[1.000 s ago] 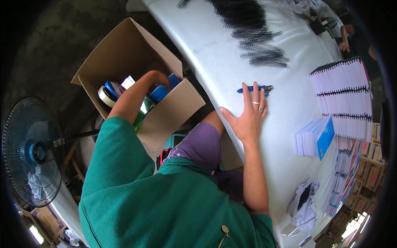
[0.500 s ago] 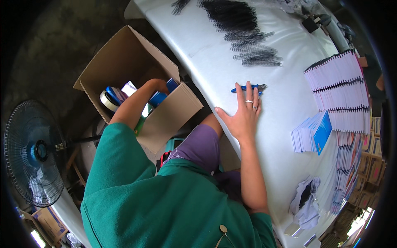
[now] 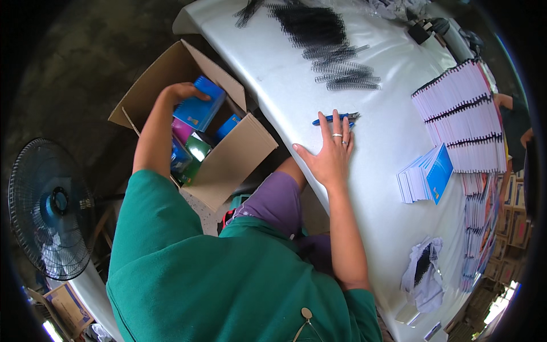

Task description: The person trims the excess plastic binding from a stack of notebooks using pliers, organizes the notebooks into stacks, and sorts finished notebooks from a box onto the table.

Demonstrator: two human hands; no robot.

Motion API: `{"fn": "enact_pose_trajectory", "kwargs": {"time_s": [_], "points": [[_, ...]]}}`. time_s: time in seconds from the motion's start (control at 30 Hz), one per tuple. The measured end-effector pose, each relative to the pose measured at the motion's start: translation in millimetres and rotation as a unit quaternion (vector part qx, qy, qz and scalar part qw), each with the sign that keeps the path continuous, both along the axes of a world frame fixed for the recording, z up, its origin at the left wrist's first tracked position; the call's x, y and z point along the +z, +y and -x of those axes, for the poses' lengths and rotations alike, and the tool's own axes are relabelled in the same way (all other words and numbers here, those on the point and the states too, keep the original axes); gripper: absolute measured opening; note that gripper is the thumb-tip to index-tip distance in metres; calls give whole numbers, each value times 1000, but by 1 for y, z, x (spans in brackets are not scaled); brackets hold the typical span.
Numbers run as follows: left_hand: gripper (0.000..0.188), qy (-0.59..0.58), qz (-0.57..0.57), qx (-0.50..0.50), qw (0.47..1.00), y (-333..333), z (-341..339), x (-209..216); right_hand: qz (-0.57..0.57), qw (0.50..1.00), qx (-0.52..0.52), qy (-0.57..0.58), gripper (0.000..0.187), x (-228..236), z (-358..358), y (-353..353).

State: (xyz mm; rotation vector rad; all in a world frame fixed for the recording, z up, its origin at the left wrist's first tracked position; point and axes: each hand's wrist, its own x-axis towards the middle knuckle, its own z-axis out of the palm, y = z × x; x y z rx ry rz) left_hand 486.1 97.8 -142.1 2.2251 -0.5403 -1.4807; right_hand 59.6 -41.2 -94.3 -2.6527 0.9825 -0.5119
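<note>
Inside the open cardboard box point(image 3: 231, 171) on my left, my left hand point(image 3: 179, 93) is closed on the edge of a blue notebook point(image 3: 196, 114). Beneath it lie other notebooks with green, magenta and blue covers, partly hidden. My right hand point(image 3: 331, 157) rests flat on the white-covered table point(image 3: 364, 228), its fingers spread. Its fingertips lie over blue-handled cutting pliers point(image 3: 352, 116), whose jaws point right; the hand does not grip them.
Black spiral coils point(image 3: 310, 25) lie heaped at the table's far side. To the right stand a fanned blue notebook stack point(image 3: 424, 174), tall piles of spiral-bound pads point(image 3: 456, 114) and a crumpled white bag point(image 3: 424, 273). A fan point(image 3: 51, 205) stands at the far left. A person's arm shows at the right edge.
My left hand has come up from deep in the box with the blue notebook, which now shows. The roll of tape seen earlier is hidden. My right hand stays on the table.
</note>
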Motion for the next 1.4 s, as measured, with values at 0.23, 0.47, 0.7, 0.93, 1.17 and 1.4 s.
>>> {"fn": "enact_pose_trajectory", "kwargs": {"time_s": [0.23,0.47,0.7,0.93,1.17,1.4], "points": [[68,122,409,186,885,29,46,77,20,989,10,-149,74,0,10,-2],[55,210,377,33,901,-85,234,134,206,925,-90,-306,64,12,83,12],[66,223,232,-202,925,-237,375,130,66,870,-370,-319,96,11,212,-10],[68,262,191,-333,885,-323,440,92,-169,890,-306,-291,104,-22,256,-68],[85,-88,158,-389,903,-324,461,95,-191,849,-229,-437,85,-20,260,-85],[66,-284,483,-143,816,-228,371,169,-177,826,-237,-481,91,-21,260,-76]]}}
